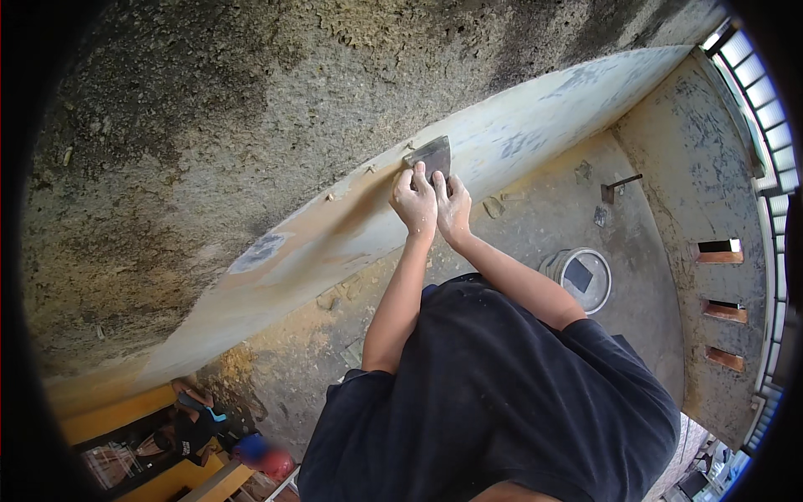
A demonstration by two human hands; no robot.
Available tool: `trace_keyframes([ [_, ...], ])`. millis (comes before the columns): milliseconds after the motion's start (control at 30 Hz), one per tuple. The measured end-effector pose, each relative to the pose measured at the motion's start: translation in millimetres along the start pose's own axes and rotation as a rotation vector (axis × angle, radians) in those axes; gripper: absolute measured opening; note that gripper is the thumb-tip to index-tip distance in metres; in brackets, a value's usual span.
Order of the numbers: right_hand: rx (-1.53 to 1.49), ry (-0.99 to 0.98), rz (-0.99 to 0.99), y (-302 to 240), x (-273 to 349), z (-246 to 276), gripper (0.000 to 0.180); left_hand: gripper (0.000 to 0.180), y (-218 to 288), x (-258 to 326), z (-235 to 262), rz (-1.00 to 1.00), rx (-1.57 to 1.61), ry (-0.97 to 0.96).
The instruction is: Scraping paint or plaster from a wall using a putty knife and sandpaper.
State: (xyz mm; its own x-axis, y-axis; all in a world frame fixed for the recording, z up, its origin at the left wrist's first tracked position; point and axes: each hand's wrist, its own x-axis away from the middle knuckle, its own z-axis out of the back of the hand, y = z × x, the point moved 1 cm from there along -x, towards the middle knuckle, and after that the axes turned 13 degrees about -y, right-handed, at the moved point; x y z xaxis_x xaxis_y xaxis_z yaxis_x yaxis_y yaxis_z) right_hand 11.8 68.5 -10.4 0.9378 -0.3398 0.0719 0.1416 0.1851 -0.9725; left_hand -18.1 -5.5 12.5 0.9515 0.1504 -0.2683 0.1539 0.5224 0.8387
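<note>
Both my hands are raised together against a wall (548, 105) of pale, patchy paint, just below its border with rough, stained masonry (276, 117). Between them is a wide, flat scraper (432, 153) with a dark grey blade, its far edge at the wall surface. My left hand (413, 203) grips its left side, thumb on the blade. My right hand (453, 209) is pressed close beside it, closed on the right side. Pale dust coats the fingers of both hands. The scraper's handle, if it has one, is hidden by my hands.
A bucket (599, 294) with a dark square piece in it stands on the floor (644, 276) to the right. Beyond it lies a long-handled tool (609, 194). Debris (493, 207) lies along the wall. At lower left, a person (194, 433) is near a blue tool (217, 415).
</note>
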Motion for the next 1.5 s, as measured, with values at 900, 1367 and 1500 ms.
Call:
trace_keyframes([
  [900,0.021,0.017,-0.045,2,1,-5,0.048,0.044,6,-3,5,-0.044,0.002,0.01],
  [1367,-0.022,-0.001,0.045,-1,3,-10,0.046,0.041,-10,1,6,-0.026,-0.015,0.026],
  [1500,0.121,-0.063,-0.116,35,12,-20,0.046,0.041,-39,15,3,0.028,-0.038,0.019],
])
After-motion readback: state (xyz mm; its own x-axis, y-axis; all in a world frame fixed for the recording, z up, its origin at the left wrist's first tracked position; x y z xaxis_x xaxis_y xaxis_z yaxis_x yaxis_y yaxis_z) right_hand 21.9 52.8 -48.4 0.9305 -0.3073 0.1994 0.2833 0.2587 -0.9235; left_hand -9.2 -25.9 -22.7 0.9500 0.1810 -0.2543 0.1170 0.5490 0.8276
